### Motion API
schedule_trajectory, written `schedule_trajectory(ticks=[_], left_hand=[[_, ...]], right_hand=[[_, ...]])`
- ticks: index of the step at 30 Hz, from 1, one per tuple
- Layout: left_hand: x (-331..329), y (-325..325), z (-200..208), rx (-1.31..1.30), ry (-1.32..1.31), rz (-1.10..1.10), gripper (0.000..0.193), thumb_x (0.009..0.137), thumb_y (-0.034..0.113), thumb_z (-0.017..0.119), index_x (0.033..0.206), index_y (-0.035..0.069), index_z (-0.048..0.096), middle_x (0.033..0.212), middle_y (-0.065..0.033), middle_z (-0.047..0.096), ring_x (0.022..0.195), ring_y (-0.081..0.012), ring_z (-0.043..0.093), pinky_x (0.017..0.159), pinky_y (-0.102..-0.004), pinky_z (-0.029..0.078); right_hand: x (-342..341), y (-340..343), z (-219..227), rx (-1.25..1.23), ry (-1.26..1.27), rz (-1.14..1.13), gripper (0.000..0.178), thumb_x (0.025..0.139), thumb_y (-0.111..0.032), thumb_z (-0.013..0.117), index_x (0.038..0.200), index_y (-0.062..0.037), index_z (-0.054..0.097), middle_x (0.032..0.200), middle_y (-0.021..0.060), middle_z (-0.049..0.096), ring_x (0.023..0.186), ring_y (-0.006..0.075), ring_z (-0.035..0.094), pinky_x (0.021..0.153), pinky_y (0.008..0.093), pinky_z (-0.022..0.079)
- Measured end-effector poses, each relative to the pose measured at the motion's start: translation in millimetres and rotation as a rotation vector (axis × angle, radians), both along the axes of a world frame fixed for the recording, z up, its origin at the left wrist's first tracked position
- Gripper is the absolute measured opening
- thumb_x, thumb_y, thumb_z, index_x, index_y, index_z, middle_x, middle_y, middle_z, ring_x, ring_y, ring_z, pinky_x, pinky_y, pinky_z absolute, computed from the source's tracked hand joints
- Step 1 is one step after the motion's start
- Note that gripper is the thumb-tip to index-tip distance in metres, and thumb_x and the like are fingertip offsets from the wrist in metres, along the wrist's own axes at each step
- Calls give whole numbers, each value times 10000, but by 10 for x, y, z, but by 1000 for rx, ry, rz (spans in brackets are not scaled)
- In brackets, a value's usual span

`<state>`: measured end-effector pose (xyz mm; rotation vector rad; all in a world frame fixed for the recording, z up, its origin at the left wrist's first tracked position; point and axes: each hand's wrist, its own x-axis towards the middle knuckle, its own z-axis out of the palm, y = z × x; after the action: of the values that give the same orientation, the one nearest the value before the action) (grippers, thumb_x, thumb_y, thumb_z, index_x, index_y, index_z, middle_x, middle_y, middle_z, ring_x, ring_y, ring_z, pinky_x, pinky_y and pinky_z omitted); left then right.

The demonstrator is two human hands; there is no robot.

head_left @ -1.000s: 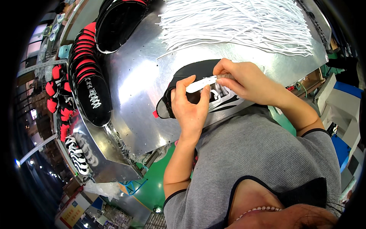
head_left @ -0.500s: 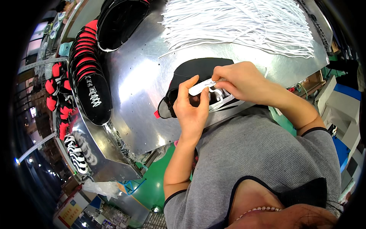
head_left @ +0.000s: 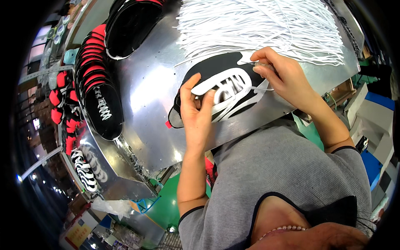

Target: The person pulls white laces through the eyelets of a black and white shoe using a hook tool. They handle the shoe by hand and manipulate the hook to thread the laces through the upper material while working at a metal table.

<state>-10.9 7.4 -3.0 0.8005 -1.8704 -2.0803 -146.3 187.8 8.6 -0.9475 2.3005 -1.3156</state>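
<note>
A black shoe upper [head_left: 212, 66] with a white eyelet panel [head_left: 238, 79] lies on the metal table in front of me. White lace strands cross the panel's opening. My left hand [head_left: 196, 109] grips the upper near its heel end, thumb and index finger pinching the white panel's edge. At the toe end my right hand [head_left: 280, 75] is closed, its fingertips pinched on a white shoelace [head_left: 262, 88] that runs from the panel toward the palm. Something thin and greyish shows at those fingertips, too small to make out.
Many loose white laces [head_left: 258, 29] spread over the far side of the metal table [head_left: 146, 121]. To the left stands a row of nested black-and-red uppers [head_left: 102, 104], with further black uppers [head_left: 131, 29] beyond. More red-and-black pieces [head_left: 62, 104] hang past the table's left edge.
My right hand has moved away from my left, right and farther off, to the toe end. The upper has turned slightly and its white panel now shows flat, with the lace drawn out toward the right.
</note>
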Motion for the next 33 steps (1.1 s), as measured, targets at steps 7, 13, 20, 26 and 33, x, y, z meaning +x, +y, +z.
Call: schedule_trajectory(ticks=[7,13,20,26,33], left_hand=[[-155,67,-99,-245,-30,-13,449,871,-35,663,1289,31,512,936,-85,681,850,-103,631,742,-232,502],[-6,-84,-40,7,3,-47,412,846,-64,620,1242,37,570,904,-90,681,857,-128,652,782,-248,505],[347,-280,-41,453,274,-301,512,817,-43,606,1314,34,514,856,-71,649,852,-186,597,803,-310,448],[246,-115,101,-130,-39,-79,463,883,-6,620,1330,30,503,953,-80,671,877,-153,598,827,-291,462],[345,303,133,-1228,-67,-259,540,789,129,778,1243,-16,523,1149,-187,605,1072,-366,577,887,-430,464]], right_hand=[[144,-110,-347,-36,-5,-70,178,975,-132,568,1124,-35,585,861,110,681,735,212,644,665,310,487],[165,-130,-405,-34,11,-58,190,977,-210,554,1072,-48,585,874,104,675,749,292,639,673,389,484],[197,-156,-383,-8,-8,-66,206,987,-202,546,1099,-34,585,905,133,663,773,298,630,697,371,475],[215,-71,-455,-174,35,-26,233,901,-197,671,1042,-41,570,849,115,636,700,274,605,640,366,461],[402,155,-350,6,204,10,267,833,-117,712,1037,-74,545,888,72,631,797,280,629,658,374,478]])
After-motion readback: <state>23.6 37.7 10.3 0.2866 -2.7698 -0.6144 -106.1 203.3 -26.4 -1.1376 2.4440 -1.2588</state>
